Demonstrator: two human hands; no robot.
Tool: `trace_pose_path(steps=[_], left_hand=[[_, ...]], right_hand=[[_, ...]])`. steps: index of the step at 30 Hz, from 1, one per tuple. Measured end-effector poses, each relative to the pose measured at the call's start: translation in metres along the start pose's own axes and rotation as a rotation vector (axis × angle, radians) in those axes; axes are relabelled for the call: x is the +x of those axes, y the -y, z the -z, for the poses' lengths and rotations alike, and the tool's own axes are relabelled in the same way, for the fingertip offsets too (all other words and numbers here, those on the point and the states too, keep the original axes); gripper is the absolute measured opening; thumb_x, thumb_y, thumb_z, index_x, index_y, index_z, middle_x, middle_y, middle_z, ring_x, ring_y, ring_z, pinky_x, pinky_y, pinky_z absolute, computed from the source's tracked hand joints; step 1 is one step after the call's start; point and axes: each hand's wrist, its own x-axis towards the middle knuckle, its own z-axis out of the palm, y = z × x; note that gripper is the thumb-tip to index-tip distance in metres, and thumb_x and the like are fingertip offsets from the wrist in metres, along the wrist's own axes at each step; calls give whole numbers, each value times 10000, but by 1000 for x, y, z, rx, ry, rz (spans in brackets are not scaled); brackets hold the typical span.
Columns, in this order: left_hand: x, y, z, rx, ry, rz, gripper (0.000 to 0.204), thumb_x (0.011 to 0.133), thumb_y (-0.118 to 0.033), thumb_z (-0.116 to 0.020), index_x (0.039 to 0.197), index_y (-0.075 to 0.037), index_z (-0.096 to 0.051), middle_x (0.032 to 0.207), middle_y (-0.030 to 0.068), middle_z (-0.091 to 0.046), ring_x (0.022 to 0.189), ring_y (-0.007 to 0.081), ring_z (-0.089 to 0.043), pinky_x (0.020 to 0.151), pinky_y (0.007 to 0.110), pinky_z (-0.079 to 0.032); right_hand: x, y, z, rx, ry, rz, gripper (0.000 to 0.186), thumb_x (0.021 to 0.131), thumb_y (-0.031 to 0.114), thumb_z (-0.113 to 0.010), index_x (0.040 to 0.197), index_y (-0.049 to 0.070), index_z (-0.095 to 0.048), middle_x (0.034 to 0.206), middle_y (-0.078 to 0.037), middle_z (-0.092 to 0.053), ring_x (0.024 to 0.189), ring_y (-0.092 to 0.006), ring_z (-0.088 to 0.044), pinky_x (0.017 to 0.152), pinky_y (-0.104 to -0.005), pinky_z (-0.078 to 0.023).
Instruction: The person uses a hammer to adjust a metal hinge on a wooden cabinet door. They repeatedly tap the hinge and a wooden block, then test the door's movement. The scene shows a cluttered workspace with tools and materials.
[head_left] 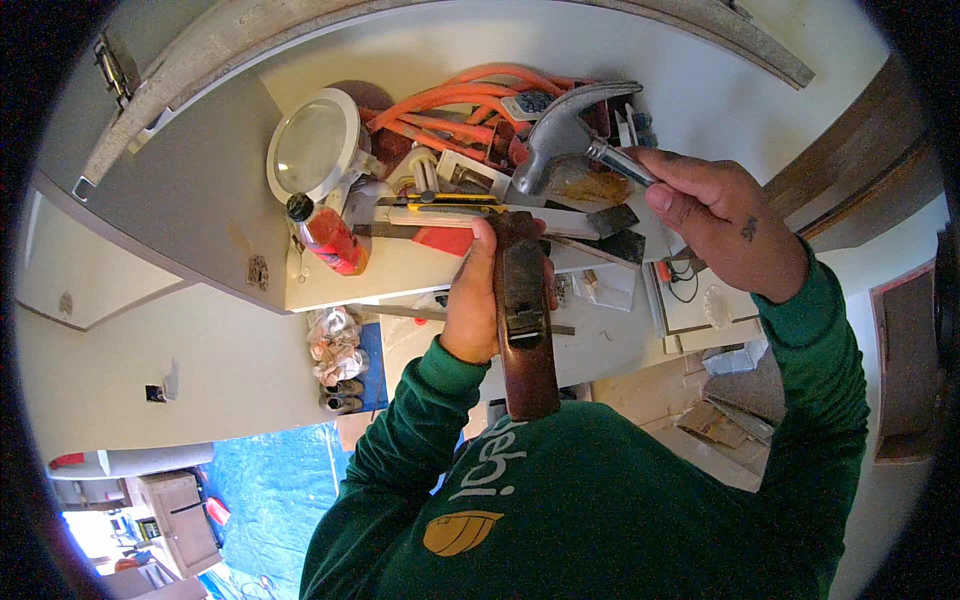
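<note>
My left hand [472, 305] is wrapped around the middle of a dark wooden hand plane [528, 375], which I hold upright in front of my chest. The slot in its face shows toward me. In my right hand [722, 205] is a claw hammer [556, 137], gripped by its metal shaft, with the steel head raised above and to the right of the plane. The two tools are apart. Behind the plane, a yellow utility knife [455, 199] and a flat pale bar [400, 216] lie on the cluttered shelf [325, 291].
On the shelf stand a red-labelled bottle [335, 242] and a round white lamp [314, 146], beside coiled orange conduit [450, 97]. Shoes [343, 396] sit below, left. Blue sheeting [265, 495] covers the floor. Boards [715, 432] lie at lower right.
</note>
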Motion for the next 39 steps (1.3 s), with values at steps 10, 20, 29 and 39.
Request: trace_pose_path(steps=[10, 20, 29, 39], left_hand=[[-1, 1, 0, 47, 0, 3, 690, 952, -646, -315, 1221, -42, -513, 779, 93, -609, 632, 187, -605, 581, 301, -507], [-3, 5, 3, 53, -21, -56, 738, 928, -685, -319, 1269, -50, -477, 812, 96, -601, 652, 200, -603, 601, 321, -508], [16, 3, -3, -197, -111, -335, 683, 930, -683, -321, 1245, -94, -462, 919, 136, -626, 717, 248, -629, 641, 366, -517], [34, 5, 9, 244, -198, -688, 781, 913, -676, -387, 1375, -47, -375, 1293, 181, -502, 1188, 313, -498, 1021, 432, -381]], right_hand=[[8, 12, 6, -149, 17, 105, 318, 945, 193, -561, 1176, -22, -601, 847, -262, -633, 783, -359, -664, 687, -398, -500], [-5, -1, -8, -3, -141, 62, 228, 942, 219, -582, 992, -2, -600, 703, -132, -612, 616, -237, -618, 562, -351, -484], [-67, -43, -121, 948, -20, -648, 377, 952, 428, -558, 840, 69, -593, 556, 6, -531, 397, -79, -441, 366, -241, -329], [-62, -20, -118, 1068, -179, -467, 469, 875, 414, -660, 1045, -17, -591, 706, -100, -657, 392, -43, -421, 361, -187, -323]])
